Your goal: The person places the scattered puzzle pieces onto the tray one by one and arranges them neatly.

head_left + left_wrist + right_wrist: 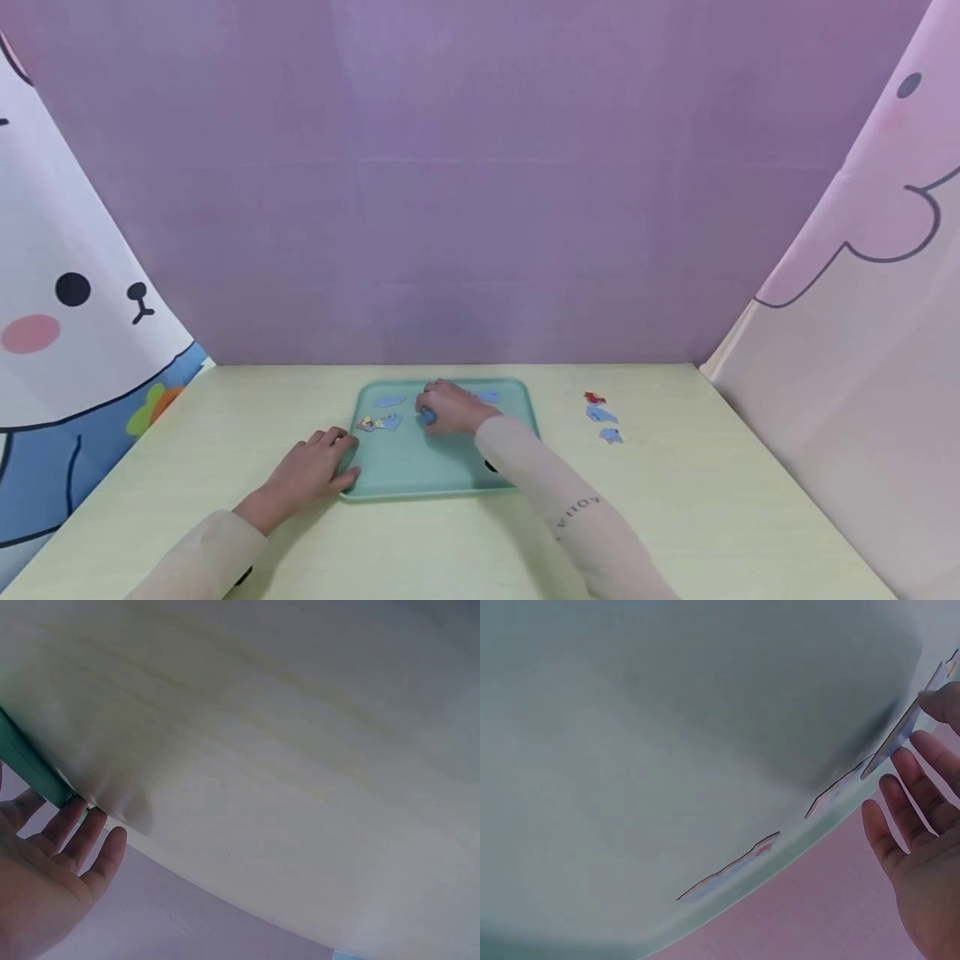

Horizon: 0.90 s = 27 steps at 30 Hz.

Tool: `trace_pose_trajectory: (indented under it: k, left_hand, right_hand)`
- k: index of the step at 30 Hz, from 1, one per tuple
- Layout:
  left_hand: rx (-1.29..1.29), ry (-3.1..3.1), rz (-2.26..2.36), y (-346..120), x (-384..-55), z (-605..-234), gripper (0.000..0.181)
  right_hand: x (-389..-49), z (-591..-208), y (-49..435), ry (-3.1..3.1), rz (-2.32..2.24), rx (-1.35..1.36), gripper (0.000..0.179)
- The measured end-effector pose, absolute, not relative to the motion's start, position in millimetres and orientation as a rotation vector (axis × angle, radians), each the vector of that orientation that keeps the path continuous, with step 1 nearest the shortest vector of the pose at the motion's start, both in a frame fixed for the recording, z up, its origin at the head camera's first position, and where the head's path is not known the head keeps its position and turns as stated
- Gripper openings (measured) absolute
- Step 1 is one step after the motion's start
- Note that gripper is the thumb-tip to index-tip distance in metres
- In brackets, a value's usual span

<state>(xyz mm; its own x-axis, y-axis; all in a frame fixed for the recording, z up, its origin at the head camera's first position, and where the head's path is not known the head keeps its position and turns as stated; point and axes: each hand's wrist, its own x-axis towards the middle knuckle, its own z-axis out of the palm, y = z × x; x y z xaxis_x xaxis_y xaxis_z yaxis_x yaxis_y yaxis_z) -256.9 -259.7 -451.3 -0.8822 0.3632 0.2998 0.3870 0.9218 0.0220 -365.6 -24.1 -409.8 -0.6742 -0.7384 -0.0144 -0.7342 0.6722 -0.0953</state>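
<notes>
Over the mint-green tray (pixel 431 467), my right hand (pixel 455 407) pinches a flat blue puzzle piece (pixel 427 416) between thumb and fingers. The right wrist view shows that piece (pixel 901 739) tilted on edge above the tray. At the tray's left edge rests my left hand (pixel 311 471), fingers extended and touching the rim (pixel 34 769). A blue piece (pixel 389 402) lies at the tray's upper left. Below it are blue and yellow-red pieces (pixel 379 422) side by side. Another blue piece (pixel 489 397) lies behind my right hand, partly hidden.
Right of the tray, a red piece (pixel 595 398) and two blue pieces (pixel 601 414) lie in a column on the pale wooden table (pixel 675 500). A purple cloth (pixel 480 208) hangs behind the table, with cartoon-printed cloths at both sides.
</notes>
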Motion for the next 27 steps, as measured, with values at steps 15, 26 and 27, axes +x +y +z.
trace_pose_trajectory:
  k: [15, 26, 27]
  left_hand:
    - [-0.559, -2.782, -0.124, -259, -254, -449, 0.041]
    - [-0.551, -2.786, -0.137, -258, -254, -447, 0.04]
    - [-0.551, -2.786, -0.133, -258, -254, -447, 0.041]
  right_hand:
    - [-370, -420, -28, 2.848, -0.045, -1.201, 0.03]
    - [-370, -421, -25, 2.846, -0.078, -1.179, 0.03]
    - [-370, -421, -25, 2.847, -0.074, -1.179, 0.031]
